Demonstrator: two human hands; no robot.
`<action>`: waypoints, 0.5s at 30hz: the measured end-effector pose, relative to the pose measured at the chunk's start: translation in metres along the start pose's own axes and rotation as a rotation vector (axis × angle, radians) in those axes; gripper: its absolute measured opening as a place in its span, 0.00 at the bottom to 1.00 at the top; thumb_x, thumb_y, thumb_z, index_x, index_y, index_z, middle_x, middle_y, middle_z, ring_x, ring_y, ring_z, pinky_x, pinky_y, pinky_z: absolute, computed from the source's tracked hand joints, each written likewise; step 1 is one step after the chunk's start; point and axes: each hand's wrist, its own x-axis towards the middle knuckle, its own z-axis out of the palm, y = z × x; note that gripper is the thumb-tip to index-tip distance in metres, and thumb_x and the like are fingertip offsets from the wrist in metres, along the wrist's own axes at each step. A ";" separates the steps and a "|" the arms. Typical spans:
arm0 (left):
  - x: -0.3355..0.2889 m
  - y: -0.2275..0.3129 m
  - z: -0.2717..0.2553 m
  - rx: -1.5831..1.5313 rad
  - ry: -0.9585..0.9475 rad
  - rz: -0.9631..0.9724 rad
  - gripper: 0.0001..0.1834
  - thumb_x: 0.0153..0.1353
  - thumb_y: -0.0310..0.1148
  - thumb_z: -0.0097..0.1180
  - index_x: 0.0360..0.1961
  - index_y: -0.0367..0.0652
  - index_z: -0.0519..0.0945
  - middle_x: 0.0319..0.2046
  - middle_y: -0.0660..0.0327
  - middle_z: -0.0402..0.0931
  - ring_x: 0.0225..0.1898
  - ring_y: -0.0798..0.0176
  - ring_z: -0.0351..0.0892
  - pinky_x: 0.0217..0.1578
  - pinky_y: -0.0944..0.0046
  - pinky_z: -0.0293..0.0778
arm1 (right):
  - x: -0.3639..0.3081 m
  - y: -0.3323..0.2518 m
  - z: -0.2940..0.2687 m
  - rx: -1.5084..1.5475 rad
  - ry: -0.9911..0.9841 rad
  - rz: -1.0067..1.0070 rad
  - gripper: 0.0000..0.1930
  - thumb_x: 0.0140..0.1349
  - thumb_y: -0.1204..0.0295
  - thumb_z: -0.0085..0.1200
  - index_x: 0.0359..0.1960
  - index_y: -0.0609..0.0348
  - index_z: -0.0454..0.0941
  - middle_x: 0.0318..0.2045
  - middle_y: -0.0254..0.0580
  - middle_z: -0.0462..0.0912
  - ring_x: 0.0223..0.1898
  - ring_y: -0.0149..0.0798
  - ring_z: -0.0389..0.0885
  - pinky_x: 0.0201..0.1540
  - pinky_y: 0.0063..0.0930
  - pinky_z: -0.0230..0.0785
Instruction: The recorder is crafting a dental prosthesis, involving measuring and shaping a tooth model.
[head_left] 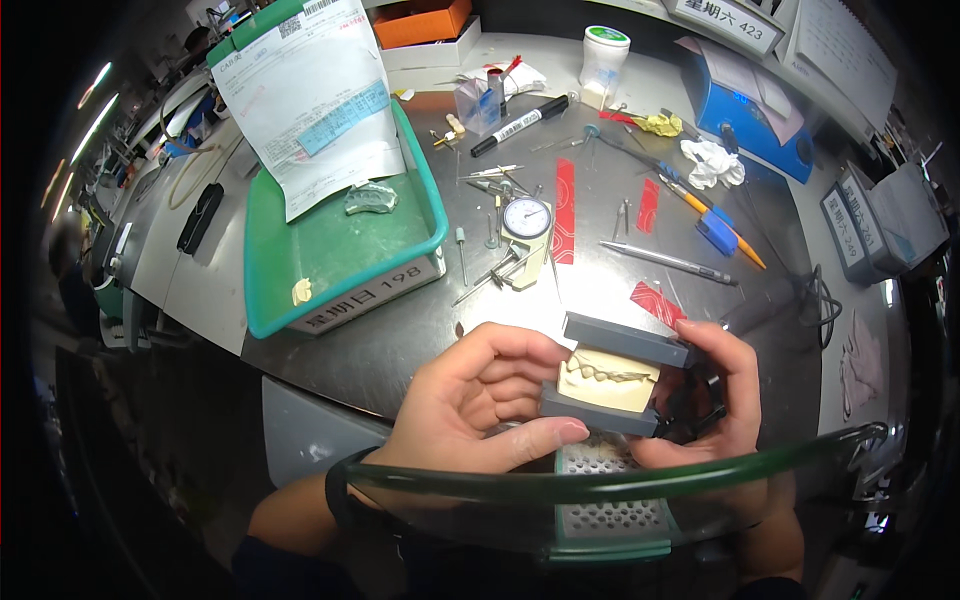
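Both hands hold a dark grey dental articulator [628, 342] low over the near side of the bench. Between its two plates sits a cream plaster dental model [605, 384], with a thin dark line along its teeth. My left hand [475, 405] is at the articulator's left side, forefinger by the upper plate and thumb against the lower one. My right hand [735, 395] wraps round the right side at the black hinge part [700, 405], its forefinger on top. Beneath them shows a perforated metal plate in a green frame [612, 515]. My right palm is partly hidden.
At the left stands a green tray [440, 235] with a paper sheet [310, 120] and small pieces. Beyond my hands lie a dial gauge [526, 218], rotary burs, red strips [565, 205], a silver pen [668, 262] and an orange pen [735, 240]. A curved green-tinted edge [640, 485] crosses the foreground.
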 end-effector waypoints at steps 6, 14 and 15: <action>-0.001 -0.001 -0.003 0.032 -0.021 0.011 0.28 0.55 0.13 0.63 0.55 0.31 0.66 0.49 0.50 0.75 0.53 0.63 0.78 0.54 0.66 0.76 | 0.001 0.000 0.001 0.024 -0.027 0.000 0.43 0.43 0.79 0.72 0.62 0.70 0.60 0.47 0.49 0.75 0.39 0.32 0.79 0.40 0.23 0.72; 0.001 -0.007 -0.005 0.001 -0.067 0.103 0.28 0.58 0.15 0.62 0.59 0.34 0.66 0.54 0.52 0.71 0.56 0.62 0.75 0.55 0.64 0.73 | 0.005 0.005 0.000 -0.005 -0.025 -0.097 0.42 0.43 0.82 0.69 0.63 0.69 0.61 0.43 0.46 0.74 0.37 0.33 0.78 0.40 0.23 0.71; 0.001 -0.006 -0.004 0.002 -0.067 0.104 0.28 0.58 0.15 0.62 0.59 0.34 0.66 0.54 0.52 0.71 0.56 0.62 0.75 0.55 0.64 0.73 | 0.004 0.006 0.000 0.006 -0.025 -0.097 0.42 0.43 0.82 0.69 0.62 0.69 0.61 0.43 0.47 0.74 0.37 0.33 0.78 0.40 0.23 0.71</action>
